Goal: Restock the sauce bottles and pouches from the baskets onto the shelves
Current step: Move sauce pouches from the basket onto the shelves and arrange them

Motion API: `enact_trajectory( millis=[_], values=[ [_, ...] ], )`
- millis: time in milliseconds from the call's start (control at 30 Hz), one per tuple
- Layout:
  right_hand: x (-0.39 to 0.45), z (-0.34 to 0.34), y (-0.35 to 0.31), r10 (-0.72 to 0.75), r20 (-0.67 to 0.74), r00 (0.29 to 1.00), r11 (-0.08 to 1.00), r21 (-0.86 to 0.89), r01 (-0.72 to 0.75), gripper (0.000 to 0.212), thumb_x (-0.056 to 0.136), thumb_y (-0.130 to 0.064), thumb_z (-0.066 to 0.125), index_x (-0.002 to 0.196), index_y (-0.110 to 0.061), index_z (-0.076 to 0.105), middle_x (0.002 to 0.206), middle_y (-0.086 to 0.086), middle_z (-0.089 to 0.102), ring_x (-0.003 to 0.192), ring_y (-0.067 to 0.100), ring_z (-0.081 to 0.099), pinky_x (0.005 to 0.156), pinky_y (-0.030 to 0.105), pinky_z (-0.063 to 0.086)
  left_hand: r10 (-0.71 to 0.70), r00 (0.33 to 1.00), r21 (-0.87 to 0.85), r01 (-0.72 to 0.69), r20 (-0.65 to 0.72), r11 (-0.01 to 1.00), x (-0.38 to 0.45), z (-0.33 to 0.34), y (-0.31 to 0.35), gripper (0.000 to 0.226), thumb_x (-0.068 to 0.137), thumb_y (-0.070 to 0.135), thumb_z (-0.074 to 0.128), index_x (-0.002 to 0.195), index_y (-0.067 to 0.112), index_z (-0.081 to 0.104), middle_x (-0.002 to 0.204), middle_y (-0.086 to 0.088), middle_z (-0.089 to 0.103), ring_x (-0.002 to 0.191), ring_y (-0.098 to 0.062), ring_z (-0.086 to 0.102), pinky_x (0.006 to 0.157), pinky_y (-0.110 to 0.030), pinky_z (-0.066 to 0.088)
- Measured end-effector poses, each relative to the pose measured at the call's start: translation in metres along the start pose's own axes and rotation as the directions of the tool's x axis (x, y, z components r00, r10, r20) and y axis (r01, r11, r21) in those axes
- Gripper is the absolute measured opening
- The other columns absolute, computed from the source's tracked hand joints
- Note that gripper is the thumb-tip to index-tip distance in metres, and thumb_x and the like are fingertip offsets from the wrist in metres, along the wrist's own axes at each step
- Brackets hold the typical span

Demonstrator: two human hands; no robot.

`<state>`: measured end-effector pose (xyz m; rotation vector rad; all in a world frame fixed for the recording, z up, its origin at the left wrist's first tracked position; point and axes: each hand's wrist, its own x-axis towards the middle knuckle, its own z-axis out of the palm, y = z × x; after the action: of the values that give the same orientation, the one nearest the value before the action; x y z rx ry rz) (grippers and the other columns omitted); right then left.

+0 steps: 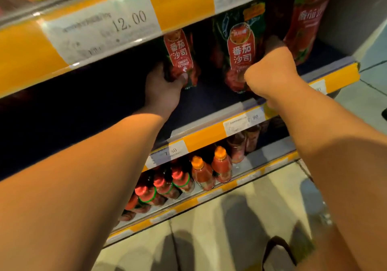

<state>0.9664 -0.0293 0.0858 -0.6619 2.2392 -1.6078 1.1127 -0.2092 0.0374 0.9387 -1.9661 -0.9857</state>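
Note:
Both arms reach into the dark middle shelf [209,103]. My left hand [163,90] grips the lower end of a red and green tomato ketchup pouch [180,54], which stands upright at the shelf's middle. My right hand [272,65] holds a second, larger ketchup pouch [240,46] by its right side, fingers curled behind it. A third red pouch [307,19] stands to the right, near the shelf's end.
A yellow price rail with a 12.00 tag [109,27] overhangs the shelf. Below, sauce bottles with red caps [165,184] and orange caps [209,172] fill the lower shelf. A dark basket handle [278,249] shows above the tiled floor at the bottom.

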Motion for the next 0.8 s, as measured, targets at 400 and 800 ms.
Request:
enact_trajectory(
  millis=[400,800],
  values=[
    [0.003,0.019,0.009,-0.236,-0.058,0.97,0.967,-0.118,0.228,0.05,0.08,-0.016,0.084,0.125,-0.015,0.063,0.103,-0.006,0.065,0.09,0.008,0.061,0.07,0.005,0.045,0.013,0.997,0.066,-0.009,-0.075,0.998,0.027,0.023,-0.007,0.042,0.09,0.034,0.076,0.129,0.025,0.064,0.124,0.006,0.07,0.113,-0.011,0.066,0.099,-0.032,0.053],
    [0.019,0.039,0.013,-0.181,-0.141,0.973,0.98,-0.114,0.166,0.043,0.089,-0.006,0.073,0.13,-0.009,0.06,0.117,0.001,0.068,0.101,0.01,0.06,0.065,-0.004,0.036,-0.021,0.993,0.051,0.027,-0.115,0.998,0.025,0.025,-0.012,0.043,0.087,0.043,0.076,0.127,0.035,0.062,0.106,0.025,0.061,0.104,-0.002,0.062,0.092,-0.026,0.049]
  ],
)
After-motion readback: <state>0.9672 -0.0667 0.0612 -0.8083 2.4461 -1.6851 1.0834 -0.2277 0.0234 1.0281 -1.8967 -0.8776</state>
